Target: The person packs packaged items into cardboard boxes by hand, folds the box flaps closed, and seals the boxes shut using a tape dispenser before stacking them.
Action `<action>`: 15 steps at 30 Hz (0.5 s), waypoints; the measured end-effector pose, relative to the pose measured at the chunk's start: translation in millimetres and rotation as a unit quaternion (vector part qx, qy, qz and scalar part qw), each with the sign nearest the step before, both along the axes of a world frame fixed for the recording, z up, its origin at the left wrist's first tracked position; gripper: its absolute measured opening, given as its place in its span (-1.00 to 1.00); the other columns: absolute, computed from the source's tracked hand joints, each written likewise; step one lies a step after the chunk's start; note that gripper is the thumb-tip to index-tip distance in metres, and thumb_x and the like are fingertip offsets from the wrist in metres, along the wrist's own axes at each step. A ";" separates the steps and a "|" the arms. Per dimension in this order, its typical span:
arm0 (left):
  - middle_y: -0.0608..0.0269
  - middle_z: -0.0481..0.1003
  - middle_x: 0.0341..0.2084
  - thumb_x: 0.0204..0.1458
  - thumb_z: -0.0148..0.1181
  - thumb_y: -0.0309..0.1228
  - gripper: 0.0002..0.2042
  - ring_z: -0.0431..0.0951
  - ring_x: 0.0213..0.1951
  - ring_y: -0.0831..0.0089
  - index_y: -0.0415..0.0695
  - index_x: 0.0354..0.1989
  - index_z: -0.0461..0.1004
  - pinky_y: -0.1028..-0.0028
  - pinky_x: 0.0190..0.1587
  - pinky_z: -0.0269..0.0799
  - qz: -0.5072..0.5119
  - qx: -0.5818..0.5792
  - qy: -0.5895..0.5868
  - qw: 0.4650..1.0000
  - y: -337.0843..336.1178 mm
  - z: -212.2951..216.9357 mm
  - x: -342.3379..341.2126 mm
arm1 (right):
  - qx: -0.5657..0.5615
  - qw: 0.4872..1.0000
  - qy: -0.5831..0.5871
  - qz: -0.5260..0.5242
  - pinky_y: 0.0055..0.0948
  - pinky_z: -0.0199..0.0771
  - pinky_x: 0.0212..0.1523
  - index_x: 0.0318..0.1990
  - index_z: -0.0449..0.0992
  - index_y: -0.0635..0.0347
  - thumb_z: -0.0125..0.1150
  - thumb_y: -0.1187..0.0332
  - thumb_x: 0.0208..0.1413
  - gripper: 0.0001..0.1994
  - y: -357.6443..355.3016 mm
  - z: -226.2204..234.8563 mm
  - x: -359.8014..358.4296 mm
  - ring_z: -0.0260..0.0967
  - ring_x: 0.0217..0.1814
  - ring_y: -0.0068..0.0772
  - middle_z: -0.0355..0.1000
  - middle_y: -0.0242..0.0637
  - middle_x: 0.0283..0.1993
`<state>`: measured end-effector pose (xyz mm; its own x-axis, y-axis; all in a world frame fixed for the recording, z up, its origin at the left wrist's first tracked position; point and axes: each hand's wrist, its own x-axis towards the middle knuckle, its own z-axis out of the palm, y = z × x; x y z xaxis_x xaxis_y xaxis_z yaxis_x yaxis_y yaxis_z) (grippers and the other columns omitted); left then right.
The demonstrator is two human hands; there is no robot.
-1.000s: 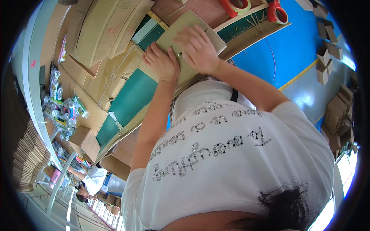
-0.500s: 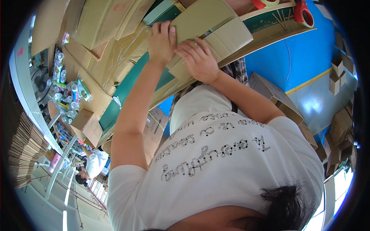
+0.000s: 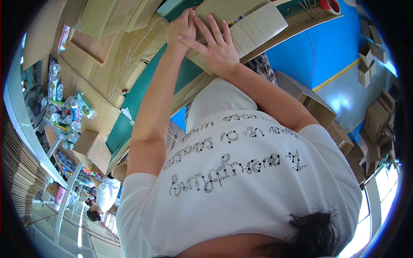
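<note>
Both hands up at top of frame, on a flat cardboard box (image 3: 254, 26) lying on green-topped counter (image 3: 142, 92). Left hand (image 3: 183, 28) at box's left edge, fingers (image 3: 186, 18) curled together and bunched against the cardboard; grip vs. plain press not determinable, thumb side hidden. Right hand (image 3: 217, 47) just beside it, touching left hand, fingers (image 3: 215, 26) spread wide and laid flat on the box, palm down, nothing clasped. Box tan, flaps open flat, extending right past the hands toward counter's wooden edge (image 3: 301, 28).

Red tape roll (image 3: 330, 6) at top right on counter, well apart from hands. More flattened cardboard sheets (image 3: 103, 64) stacked left of the box, some under clear film. Packets of small colourful goods (image 3: 69, 114) further left. Small brown carton (image 3: 92, 148) near lower left end of counter. Blue floor (image 3: 331, 60) with yellow line to the right, loose cartons (image 3: 374, 124) piled along it. White shirt (image 3: 241, 180) with studded lettering filled the foreground. Another person (image 3: 103, 195) bent over far lower left, away from the counter work.
</note>
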<state>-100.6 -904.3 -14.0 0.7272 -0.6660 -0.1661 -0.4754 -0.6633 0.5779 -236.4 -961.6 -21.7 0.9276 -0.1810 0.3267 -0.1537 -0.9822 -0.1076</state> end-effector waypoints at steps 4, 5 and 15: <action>0.09 0.58 -0.30 0.23 -0.19 -0.17 -0.68 0.56 -0.22 0.04 0.10 0.03 0.44 0.16 -0.16 0.46 -0.012 0.003 -0.011 1.000 -5.3 7.9 -2.3 | 0.126 0.988 -0.092 0.016 0.20 0.00 0.29 0.29 0.02 -0.66 0.26 0.23 -0.11 -0.21 -3.9 2.7 7.1 0.09 0.36 0.04 0.10 -0.13 0.36; 0.09 0.58 -0.30 0.23 -0.19 -0.17 -0.68 0.56 -0.22 0.04 0.10 0.03 0.44 0.16 -0.16 0.46 -0.023 -0.002 -0.013 1.000 -4.4 1.7 -5.6 | 0.120 0.988 -0.095 0.005 0.20 0.00 0.29 0.29 0.02 -0.66 0.26 0.23 -0.11 -0.21 0.9 1.5 5.5 0.09 0.36 0.04 0.10 -0.13 0.36; -0.02 0.42 0.00 0.16 -0.08 -0.27 -0.57 0.39 0.06 0.09 -0.15 0.20 0.23 0.15 0.14 0.22 -0.080 -0.062 -0.228 0.968 -5.0 -2.6 -32.0 | 0.548 0.827 -0.117 0.042 0.08 -0.10 0.38 0.21 0.18 0.14 0.07 0.47 -0.17 -0.36 -58.4 27.4 -36.4 0.03 0.38 0.00 0.20 -0.09 0.20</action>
